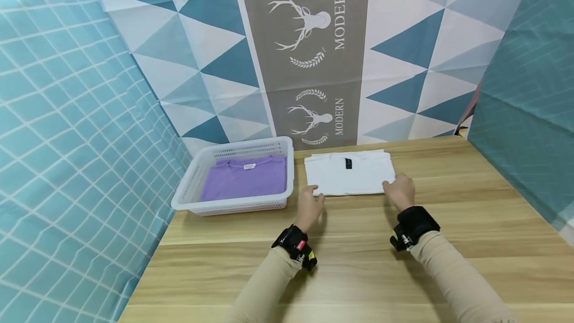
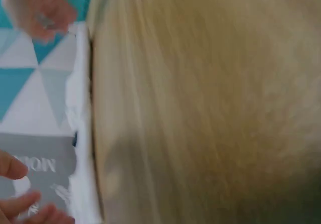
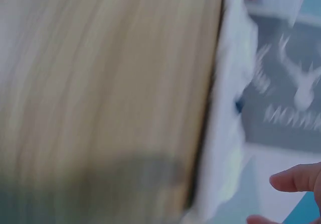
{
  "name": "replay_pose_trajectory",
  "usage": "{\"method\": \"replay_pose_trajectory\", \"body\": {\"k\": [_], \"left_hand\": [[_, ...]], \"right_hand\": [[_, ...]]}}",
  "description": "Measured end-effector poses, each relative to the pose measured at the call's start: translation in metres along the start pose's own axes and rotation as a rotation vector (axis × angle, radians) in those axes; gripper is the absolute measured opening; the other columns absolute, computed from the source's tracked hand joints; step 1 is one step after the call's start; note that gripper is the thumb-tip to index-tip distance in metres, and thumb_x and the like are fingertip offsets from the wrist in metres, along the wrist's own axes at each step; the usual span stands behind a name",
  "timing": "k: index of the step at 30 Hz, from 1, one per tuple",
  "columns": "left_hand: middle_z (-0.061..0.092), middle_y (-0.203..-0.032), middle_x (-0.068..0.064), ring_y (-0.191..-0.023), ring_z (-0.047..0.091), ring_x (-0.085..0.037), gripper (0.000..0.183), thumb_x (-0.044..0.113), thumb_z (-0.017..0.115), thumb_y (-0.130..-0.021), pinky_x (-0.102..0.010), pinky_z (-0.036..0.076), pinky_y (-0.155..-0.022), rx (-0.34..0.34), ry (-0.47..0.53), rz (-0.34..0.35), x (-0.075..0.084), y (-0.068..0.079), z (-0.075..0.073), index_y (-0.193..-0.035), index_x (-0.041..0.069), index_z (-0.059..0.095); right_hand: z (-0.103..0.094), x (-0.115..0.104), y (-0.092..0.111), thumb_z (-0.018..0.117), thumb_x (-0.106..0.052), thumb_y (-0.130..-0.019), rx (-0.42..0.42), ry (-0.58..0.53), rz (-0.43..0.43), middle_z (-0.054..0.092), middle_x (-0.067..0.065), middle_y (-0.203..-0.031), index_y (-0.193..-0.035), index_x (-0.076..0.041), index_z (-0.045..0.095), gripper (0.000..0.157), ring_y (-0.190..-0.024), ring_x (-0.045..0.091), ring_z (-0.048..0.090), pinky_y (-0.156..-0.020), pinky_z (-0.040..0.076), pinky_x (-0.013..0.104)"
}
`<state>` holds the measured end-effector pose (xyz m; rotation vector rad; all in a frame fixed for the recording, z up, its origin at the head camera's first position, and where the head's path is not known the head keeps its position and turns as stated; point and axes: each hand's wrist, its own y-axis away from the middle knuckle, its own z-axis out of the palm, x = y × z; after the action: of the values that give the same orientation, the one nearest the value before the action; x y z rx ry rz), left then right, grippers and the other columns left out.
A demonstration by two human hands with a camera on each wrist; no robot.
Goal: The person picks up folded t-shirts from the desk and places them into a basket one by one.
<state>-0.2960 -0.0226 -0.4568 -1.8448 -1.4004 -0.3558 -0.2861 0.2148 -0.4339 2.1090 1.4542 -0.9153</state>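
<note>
A folded white shirt with a black neck label lies flat near the back edge of the wooden table. At its front left corner is my left hand, thumb and fingers spread apart. My right hand is beside the shirt's right edge, with the fingertips close to the front right corner. In the right wrist view the thumb stands apart from the other finger showing, with no cloth between them. Both wrist views are blurred and show the shirt edge-on as a thin white layer.
Left of the white shirt stands a white plastic basket holding a folded purple shirt. The wooden table stretches in front. A patterned cloth hangs behind it, with teal cloths on both sides.
</note>
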Motion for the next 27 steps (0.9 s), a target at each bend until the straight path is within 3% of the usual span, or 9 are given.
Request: {"method": "replay_pose_trajectory", "body": {"k": [3,6,9,11,13,14,18,22,27], "left_hand": [[0.065,-0.108,-0.029,-0.097,0.063,-0.039,0.034,0.007,0.064,-0.084,-0.043,0.053,-0.087,-0.01,0.039,-0.165,-0.007,-0.007,0.006,-0.109,-0.016,0.061],[0.067,-0.091,-0.024,-0.083,0.064,-0.034,0.023,0.01,0.062,-0.084,-0.042,0.053,-0.079,0.008,0.089,-0.251,-0.021,-0.016,0.014,-0.091,-0.012,0.063],[0.057,-0.063,-0.009,-0.056,0.052,-0.022,0.024,0.014,0.056,-0.083,-0.033,0.044,-0.055,0.102,0.112,-0.227,-0.077,-0.033,0.058,-0.061,0.006,0.052],[0.05,-0.059,-0.005,-0.055,0.048,-0.02,0.03,0.017,0.054,-0.086,-0.033,0.043,-0.054,0.118,0.101,-0.25,-0.115,-0.047,0.089,-0.058,0.01,0.047],[0.036,-0.052,0.002,-0.051,0.036,-0.018,0.036,0.014,0.053,-0.082,-0.032,0.033,-0.048,0.181,0.12,-0.232,-0.158,-0.06,0.122,-0.052,0.018,0.035],[0.036,-0.053,0.002,-0.052,0.037,-0.02,0.037,0.016,0.054,-0.084,-0.034,0.035,-0.049,0.161,0.133,-0.268,-0.163,-0.064,0.125,-0.051,0.017,0.036],[0.036,-0.049,0.005,-0.047,0.033,-0.014,0.036,0.015,0.061,-0.08,-0.03,0.027,-0.046,0.207,0.194,-0.259,-0.166,-0.061,0.126,-0.049,0.016,0.042],[0.071,-0.072,-0.006,-0.063,0.061,-0.02,0.01,0.017,0.068,-0.081,-0.031,0.046,-0.056,0.111,0.192,-0.358,-0.137,-0.052,0.1,-0.075,0.011,0.073],[0.074,-0.081,-0.01,-0.071,0.066,-0.024,0.011,0.016,0.069,-0.081,-0.032,0.05,-0.061,0.097,0.157,-0.367,-0.095,-0.041,0.061,-0.085,0.009,0.076]], "right_hand": [[-0.01,0.021,-0.009,0.051,-0.02,-0.087,-0.021,-0.024,0.128,0.061,0.039,-0.1,-0.101,0.02,0.06,0.043,-0.094,0.048,0.058,-0.075,0.051,0.043],[-0.014,0.035,-0.018,0.053,-0.016,-0.087,-0.085,-0.261,0.269,0.064,0.022,-0.073,-0.109,0.023,0.056,0.044,-0.068,0.027,0.064,-0.06,0.051,0.028],[-0.018,0.04,-0.024,0.057,-0.011,-0.09,-0.163,-0.567,0.38,0.059,0.0,-0.066,-0.133,0.021,0.039,0.056,-0.059,0.008,0.061,-0.059,0.054,0.021],[-0.017,0.04,-0.027,0.058,-0.005,-0.09,-0.203,-0.718,0.424,0.056,-0.007,-0.062,-0.14,0.018,0.032,0.06,-0.055,0.004,0.06,-0.061,0.056,0.02],[-0.016,0.038,-0.028,0.058,-0.003,-0.091,-0.216,-0.773,0.449,0.055,-0.008,-0.059,-0.141,0.016,0.031,0.06,-0.053,0.003,0.06,-0.06,0.056,0.019],[-0.015,0.037,-0.028,0.058,-0.001,-0.091,-0.215,-0.796,0.46,0.056,-0.007,-0.057,-0.14,0.016,0.033,0.058,-0.051,0.004,0.061,-0.059,0.057,0.02],[-0.008,0.036,-0.029,0.056,0.004,-0.089,-0.19,-0.823,0.496,0.056,-0.004,-0.053,-0.139,0.017,0.033,0.057,-0.047,0.006,0.061,-0.057,0.057,0.02],[0.0,0.041,-0.033,0.054,0.004,-0.09,-0.17,-0.786,0.519,0.055,-0.004,-0.052,-0.141,0.015,0.032,0.057,-0.046,0.004,0.06,-0.058,0.057,0.019],[0.004,0.045,-0.031,0.052,0.003,-0.091,-0.181,-0.778,0.513,0.056,-0.004,-0.056,-0.142,0.015,0.031,0.057,-0.049,0.004,0.061,-0.059,0.057,0.018]]}}
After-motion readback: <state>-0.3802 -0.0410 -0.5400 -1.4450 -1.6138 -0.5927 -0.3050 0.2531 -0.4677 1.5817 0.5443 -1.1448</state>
